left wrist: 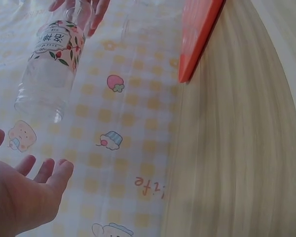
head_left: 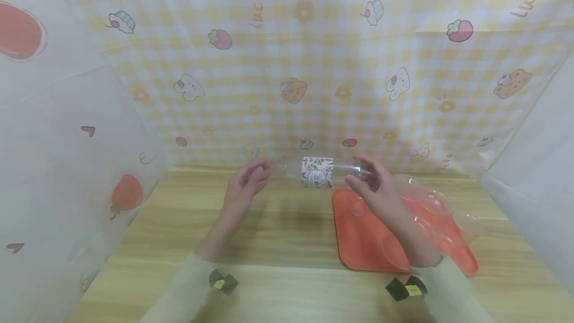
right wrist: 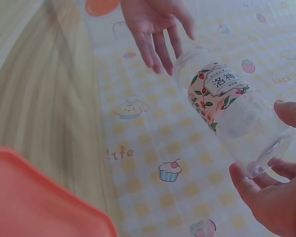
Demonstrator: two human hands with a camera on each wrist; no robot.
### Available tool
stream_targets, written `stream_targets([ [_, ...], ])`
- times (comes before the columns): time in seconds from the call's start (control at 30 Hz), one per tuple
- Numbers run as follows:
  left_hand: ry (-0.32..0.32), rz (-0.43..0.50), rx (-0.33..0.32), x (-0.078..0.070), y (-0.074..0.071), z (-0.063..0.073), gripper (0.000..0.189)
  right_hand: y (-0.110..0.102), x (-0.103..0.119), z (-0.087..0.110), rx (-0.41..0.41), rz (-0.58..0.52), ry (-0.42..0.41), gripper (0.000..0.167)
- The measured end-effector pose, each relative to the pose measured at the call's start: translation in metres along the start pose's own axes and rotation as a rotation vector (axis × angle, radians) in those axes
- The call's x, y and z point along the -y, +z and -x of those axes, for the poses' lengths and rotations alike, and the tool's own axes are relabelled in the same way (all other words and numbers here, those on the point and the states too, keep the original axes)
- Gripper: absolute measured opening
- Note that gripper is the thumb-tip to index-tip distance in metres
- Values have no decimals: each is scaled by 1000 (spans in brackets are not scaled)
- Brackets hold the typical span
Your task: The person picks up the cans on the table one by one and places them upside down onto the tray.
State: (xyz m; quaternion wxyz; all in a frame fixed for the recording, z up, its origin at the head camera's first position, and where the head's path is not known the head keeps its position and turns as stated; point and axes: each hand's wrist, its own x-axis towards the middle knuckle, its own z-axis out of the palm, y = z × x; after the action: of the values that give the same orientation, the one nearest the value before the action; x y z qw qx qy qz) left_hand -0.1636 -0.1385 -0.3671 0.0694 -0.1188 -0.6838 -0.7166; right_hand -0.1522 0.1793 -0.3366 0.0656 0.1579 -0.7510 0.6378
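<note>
A clear plastic bottle (head_left: 293, 173) lies sideways in the air above the table, with a pink floral label (head_left: 317, 172) round its middle. My right hand (head_left: 378, 188) holds it at the right end, thumb in front and fingers behind; the right wrist view shows those fingers (right wrist: 246, 185) at the bottle's rim. Facing the other end, my left hand (head_left: 242, 188) has its fingers loosely bent. A gap separates this hand (left wrist: 27, 197) from the bottle (left wrist: 47, 81) in the left wrist view.
An orange tray (head_left: 358, 243) lies on the wooden table (head_left: 278, 243) at the right, partly under my right forearm. Several clear plastic cups or domes (head_left: 432, 203) rest on and beside it. A checked cloth (head_left: 255, 64) hangs behind the table.
</note>
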Motion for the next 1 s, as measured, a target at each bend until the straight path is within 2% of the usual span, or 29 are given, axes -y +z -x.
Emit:
stream_targets([
  [0.4,30,-49,16,3,-12,4,44,-10,0,2,3,52,-44,55],
  [1.0,5,-108,6,1,-25,8,45,-27,10,7,-6,88,-48,56],
])
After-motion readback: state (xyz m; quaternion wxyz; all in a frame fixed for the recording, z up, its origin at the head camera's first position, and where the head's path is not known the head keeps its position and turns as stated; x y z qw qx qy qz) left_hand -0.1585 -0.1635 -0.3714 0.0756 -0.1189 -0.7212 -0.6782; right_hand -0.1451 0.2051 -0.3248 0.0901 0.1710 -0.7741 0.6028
